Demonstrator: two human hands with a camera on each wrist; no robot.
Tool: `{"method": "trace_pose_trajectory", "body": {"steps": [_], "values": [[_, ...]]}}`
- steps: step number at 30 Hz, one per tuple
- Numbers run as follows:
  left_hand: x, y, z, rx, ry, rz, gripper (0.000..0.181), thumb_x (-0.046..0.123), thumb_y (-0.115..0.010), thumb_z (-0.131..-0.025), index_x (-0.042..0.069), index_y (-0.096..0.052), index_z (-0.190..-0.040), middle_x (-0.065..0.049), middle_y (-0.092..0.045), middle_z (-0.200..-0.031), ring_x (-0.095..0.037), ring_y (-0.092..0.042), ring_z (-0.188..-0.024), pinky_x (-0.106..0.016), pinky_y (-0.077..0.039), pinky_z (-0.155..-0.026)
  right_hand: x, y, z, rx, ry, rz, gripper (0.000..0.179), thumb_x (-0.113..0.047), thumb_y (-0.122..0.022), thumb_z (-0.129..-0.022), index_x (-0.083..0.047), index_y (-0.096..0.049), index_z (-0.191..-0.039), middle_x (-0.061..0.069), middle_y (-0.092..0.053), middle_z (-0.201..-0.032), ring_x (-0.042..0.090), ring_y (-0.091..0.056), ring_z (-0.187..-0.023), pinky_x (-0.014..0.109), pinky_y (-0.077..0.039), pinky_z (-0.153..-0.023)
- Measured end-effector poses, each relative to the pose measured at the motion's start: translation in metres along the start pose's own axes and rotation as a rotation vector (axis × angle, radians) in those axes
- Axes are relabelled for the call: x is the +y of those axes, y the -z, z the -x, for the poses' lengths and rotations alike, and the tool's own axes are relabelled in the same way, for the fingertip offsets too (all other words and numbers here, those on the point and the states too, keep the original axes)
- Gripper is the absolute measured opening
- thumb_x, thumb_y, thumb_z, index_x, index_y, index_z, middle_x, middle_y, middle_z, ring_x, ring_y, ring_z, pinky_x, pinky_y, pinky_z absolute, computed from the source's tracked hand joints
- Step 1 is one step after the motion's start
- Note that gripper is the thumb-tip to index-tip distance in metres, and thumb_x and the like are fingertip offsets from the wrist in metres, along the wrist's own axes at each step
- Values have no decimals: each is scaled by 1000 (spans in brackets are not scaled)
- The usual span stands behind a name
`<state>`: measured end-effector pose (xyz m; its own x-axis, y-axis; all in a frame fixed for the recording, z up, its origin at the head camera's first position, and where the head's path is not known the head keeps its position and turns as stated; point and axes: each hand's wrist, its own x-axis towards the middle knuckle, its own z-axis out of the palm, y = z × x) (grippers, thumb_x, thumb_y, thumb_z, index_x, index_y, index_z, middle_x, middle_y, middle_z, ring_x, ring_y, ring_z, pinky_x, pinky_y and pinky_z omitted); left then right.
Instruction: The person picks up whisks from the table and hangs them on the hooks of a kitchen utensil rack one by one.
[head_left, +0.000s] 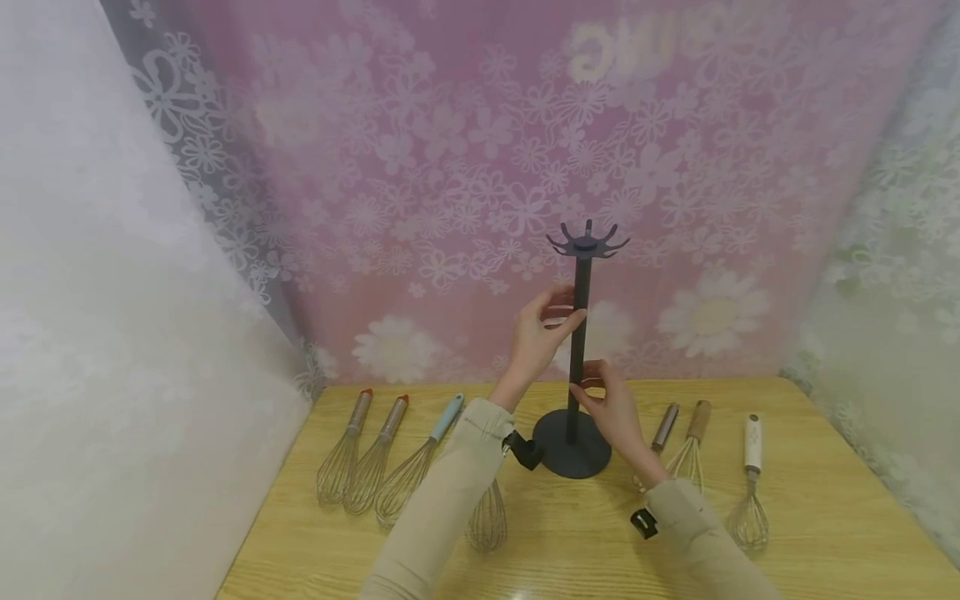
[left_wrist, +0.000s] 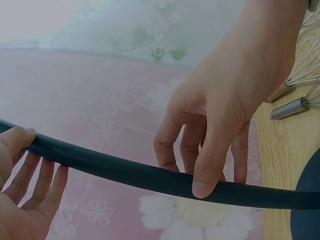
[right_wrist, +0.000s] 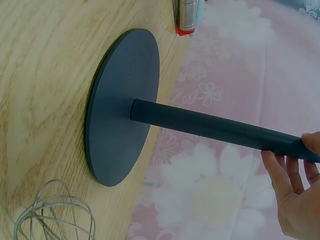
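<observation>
A dark hook stand (head_left: 581, 333) is upright on the wooden table, its round base (right_wrist: 125, 110) flat on the top and a ring of upturned hooks (head_left: 588, 243) at its head. Partway up the pole, my left hand (head_left: 542, 329) pinches it between thumb and fingers. Lower down, nearer the base, my right hand (head_left: 615, 408) holds the same pole with thumb and fingertips. The left wrist view shows both hands on the pole, the left hand (left_wrist: 30, 185) cut off at the edge. No whisk hangs from the hooks.
Left of the stand lie several wire whisks, among them a blue-handled whisk (head_left: 420, 458) and a red-tipped whisk (head_left: 378, 454), one partly under my left sleeve. To the right are a wooden-handled whisk (head_left: 693, 442), a metal-handled whisk (left_wrist: 295, 107) and a white-handled whisk (head_left: 752, 483). A floral curtain (head_left: 450, 167) hangs behind.
</observation>
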<state>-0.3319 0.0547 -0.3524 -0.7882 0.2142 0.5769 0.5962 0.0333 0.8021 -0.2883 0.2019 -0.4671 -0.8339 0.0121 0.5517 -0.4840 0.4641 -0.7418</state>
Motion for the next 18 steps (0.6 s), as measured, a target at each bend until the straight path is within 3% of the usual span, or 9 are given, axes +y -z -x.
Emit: {"method": "trace_pose_trajectory", "body": {"steps": [12,18], "values": [[2,7,8,6,-9,19,36,13,-74,-94,10,-67,-130,-10,-70,-120,-24,-70,-106,-33,-59,-88,-1,-8,5,9,5,-4,31,1,-73,-91,-1,-60,-119,17,-67,-108,37,-70,-94,39,-62,-73],[3,10,12,7,-21,25,36,13,-74,-94,9,-67,-129,-11,-71,-119,-23,-70,-105,-29,-59,-87,-6,-10,7,11,16,-34,29,-3,-74,-92,-2,-61,-119,16,-67,-108,36,-70,-94,37,-63,-73]]}}
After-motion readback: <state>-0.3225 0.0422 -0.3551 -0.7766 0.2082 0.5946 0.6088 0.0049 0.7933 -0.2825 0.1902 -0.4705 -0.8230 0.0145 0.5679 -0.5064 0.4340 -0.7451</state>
